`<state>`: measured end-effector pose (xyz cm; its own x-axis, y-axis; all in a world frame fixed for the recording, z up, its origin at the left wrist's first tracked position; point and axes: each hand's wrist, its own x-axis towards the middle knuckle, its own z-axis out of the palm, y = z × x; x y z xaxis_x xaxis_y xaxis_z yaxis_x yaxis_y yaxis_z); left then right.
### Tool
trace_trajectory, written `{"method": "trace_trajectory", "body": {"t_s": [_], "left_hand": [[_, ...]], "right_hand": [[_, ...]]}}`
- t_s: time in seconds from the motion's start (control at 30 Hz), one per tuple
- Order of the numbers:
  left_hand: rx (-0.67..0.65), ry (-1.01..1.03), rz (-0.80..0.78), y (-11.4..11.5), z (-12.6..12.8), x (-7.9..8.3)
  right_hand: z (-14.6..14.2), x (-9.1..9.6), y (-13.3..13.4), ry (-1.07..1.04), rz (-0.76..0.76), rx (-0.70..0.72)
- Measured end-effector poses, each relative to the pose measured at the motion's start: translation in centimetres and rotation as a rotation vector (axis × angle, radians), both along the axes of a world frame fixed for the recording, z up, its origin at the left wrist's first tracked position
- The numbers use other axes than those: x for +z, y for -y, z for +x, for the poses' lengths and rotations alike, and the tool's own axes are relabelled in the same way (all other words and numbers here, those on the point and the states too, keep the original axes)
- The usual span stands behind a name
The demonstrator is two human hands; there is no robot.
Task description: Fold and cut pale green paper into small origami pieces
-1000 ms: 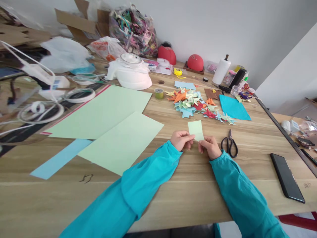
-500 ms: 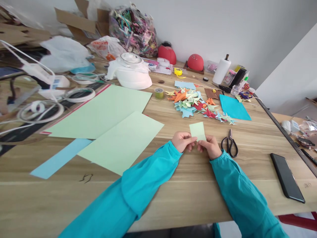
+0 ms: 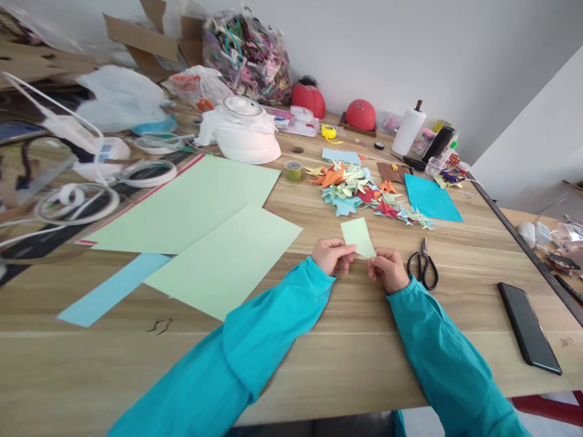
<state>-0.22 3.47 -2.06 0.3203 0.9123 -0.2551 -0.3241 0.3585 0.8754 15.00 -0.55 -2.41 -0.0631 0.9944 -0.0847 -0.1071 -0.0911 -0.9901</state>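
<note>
1. Our small paper square [image 3: 357, 235] is pale green, like the large sheets [image 3: 223, 261].
2. Our sleeves [image 3: 277, 328] are plain teal.
3. We see folded pieces [image 3: 348, 191] in orange, red, light blue and pale green.
4. Our desk [image 3: 346, 364] shows streaky brown wood grain.

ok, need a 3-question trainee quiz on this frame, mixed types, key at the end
1. Multiple choice: what are the left hand and right hand both gripping?
a) the tape measure
b) a small green paper
c) the blue strip

2. True or false: the phone lies farther right than the scissors.

3. Fill in the blank: on the table, just left of the heap of folded papers, stands the ____.

Key: 1. b; 2. true; 3. spool.
</note>
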Motion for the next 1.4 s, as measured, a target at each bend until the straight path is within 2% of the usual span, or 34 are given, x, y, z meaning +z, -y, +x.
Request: {"method": "trace_trajectory", "body": {"t_s": [0.1, 0.23, 0.33, 0.5, 0.7, 0.9, 1.2, 1.4], "left_hand": [[0.073, 0.113, -0.059, -0.3, -0.4, 0.3], [0.107, 0.200, -0.067, -0.6, -0.8, 0.4], [0.067, 0.165, -0.023, -0.6, -0.6, 0.3], [0.019, 0.093, 0.044, -0.3, -0.2, 0.2], [-0.082, -0.041, 0.101, 0.3, 0.0, 0.2], [-0.182, -0.175, 0.222, 1.4, 0.4, 0.9], [-0.179, -0.184, 0.200, 1.0, 0.1, 0.8], [-0.183, -0.135, 0.195, 0.9, -0.1, 1.0]], "right_hand": [[0.1, 0.1, -0.2, -0.082, 0.001, -0.031], [0.3, 0.3, -0.3, -0.171, 0.023, -0.085], [0.2, 0.4, -0.2, -0.164, 0.023, -0.072], [-0.1, -0.1, -0.1, 0.006, 0.014, 0.015], [-0.2, -0.3, -0.1, 0.028, 0.054, -0.037], [-0.5, 0.5, 0.1, 0.121, 0.089, 0.091], [-0.4, 0.3, 0.1, 0.065, 0.043, 0.115], [-0.3, 0.3, 0.1, 0.035, 0.013, 0.071]]}}
